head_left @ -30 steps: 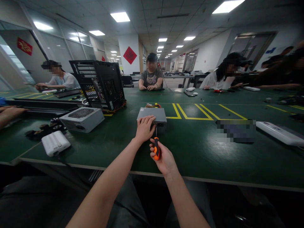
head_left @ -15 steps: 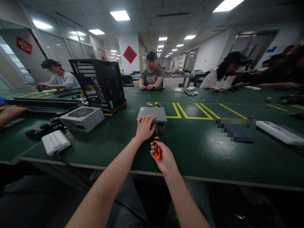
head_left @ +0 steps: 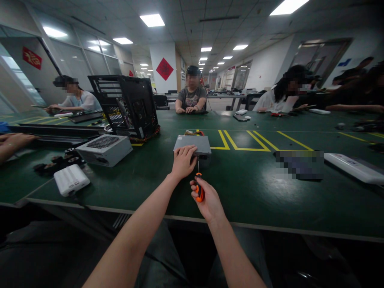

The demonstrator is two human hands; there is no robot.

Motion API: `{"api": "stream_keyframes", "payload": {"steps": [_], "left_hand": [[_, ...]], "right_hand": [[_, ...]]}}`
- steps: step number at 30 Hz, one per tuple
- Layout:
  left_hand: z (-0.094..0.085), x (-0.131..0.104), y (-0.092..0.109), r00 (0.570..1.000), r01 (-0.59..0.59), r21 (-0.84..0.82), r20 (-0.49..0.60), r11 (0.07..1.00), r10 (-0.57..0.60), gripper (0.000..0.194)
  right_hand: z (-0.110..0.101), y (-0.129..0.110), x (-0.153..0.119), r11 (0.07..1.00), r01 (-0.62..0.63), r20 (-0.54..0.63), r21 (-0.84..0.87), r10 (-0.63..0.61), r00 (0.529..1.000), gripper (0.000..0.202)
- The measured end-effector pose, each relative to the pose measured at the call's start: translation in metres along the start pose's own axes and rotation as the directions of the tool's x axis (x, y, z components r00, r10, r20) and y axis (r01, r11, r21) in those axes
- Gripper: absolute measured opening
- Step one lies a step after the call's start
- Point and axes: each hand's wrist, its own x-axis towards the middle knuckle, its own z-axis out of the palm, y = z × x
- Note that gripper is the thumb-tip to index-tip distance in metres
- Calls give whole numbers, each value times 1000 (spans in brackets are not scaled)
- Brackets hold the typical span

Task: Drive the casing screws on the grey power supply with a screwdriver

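A small grey metal box (head_left: 196,144) lies on the green table (head_left: 246,184) straight ahead of me. My left hand (head_left: 182,161) rests flat on its near left corner, fingers spread over the top edge. My right hand (head_left: 207,200) grips an orange-and-black screwdriver (head_left: 198,188) by the handle. The thin shaft points away from me, and its tip meets the near face of the box beside my left fingers.
A grey power supply (head_left: 103,149) and a white block (head_left: 71,180) lie to the left, with an open black computer case (head_left: 127,106) behind them. A white flat device (head_left: 355,168) lies at right. Several people sit around the table; another person's hand (head_left: 13,142) is at far left.
My right hand has turned slightly on the screwdriver handle; otherwise both hands and the box stay where they were.
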Motion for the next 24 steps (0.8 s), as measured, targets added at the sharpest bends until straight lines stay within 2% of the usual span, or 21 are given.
{"api": "stream_keyframes", "payload": {"steps": [3,6,15,22,24], "left_hand": [[1,0,0,1000,0,-10,-13,1000,0,35],[1,0,-1,1000,0,-10,-14,1000,-1,35],[2,0,-1,1000,-19,15,-12,1000,19,36],[1,0,-2,999,-27,15,-20,1000,27,36],[0,0,-1,999,-25,6,-25,1000,26,35]], "right_hand": [[0,0,0,1000,12,0,-3,-12,1000,9],[0,1,1,1000,7,-10,0,-7,1000,5],[0,-1,0,998,-55,-12,-1,55,998,14],[1,0,0,1000,4,-14,3,-4,1000,5],[2,0,-1,1000,21,-16,-1,-21,1000,8]]}}
